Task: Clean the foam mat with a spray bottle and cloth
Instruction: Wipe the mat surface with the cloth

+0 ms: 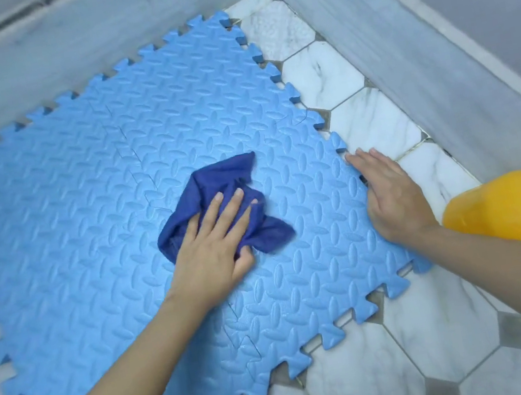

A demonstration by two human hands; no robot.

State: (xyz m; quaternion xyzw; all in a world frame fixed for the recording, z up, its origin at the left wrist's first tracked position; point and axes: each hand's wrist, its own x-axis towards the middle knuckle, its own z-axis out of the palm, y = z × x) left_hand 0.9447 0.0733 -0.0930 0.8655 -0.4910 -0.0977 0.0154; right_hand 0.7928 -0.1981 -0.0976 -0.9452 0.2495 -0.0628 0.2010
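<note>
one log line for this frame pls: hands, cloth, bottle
left hand: presses cloth on mat | right hand: flat on mat edge | yellow bottle: on floor, right, unheld

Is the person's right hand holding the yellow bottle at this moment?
No, the right hand lies flat on the mat's edge, apart from the yellow bottle.

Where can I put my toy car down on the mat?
The light blue foam puzzle mat is bare on its far-left half, between the wall and the dark blue cloth. It is crowded on the near right: left hand on cloth, right hand on the edge.
</note>
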